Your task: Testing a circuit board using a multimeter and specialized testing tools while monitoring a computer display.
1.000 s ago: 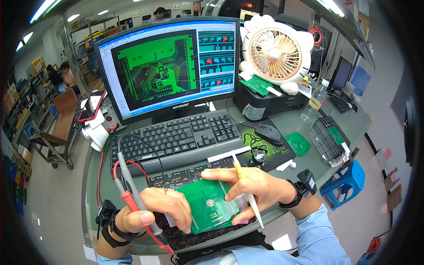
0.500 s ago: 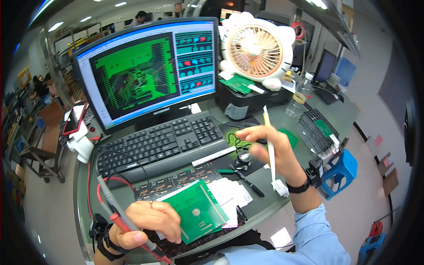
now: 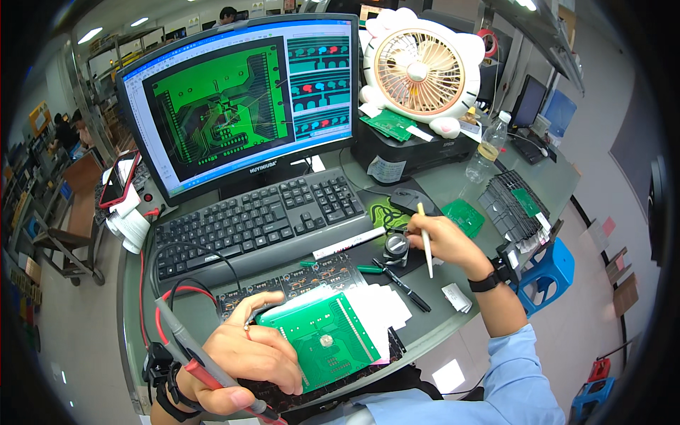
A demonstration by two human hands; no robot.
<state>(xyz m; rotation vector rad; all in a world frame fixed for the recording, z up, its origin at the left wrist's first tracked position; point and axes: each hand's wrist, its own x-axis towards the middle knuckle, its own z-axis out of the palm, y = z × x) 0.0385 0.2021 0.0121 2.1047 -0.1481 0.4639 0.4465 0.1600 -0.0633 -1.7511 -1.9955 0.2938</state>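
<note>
Shifted to black cylinder [image 3: 397, 246] near mat's [image 3: 375, 207] front edge, with stick [image 3: 426, 249] gripped in curled right hand [image 3: 448, 242]; leaving board [image 3: 327, 341] to left hand [image 3: 256, 355] alone, half-spread, gripping probes [image 3: 204, 373].

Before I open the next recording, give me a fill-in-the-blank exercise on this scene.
The left hand touches a circuit board coloured ____.
The slim pale tool is in the ____ hand.
Rows of black keys cover the ____ before the monitor.
The stool beside the table is coloured ____.
Missing words: green; right; keyboard; blue.
</note>
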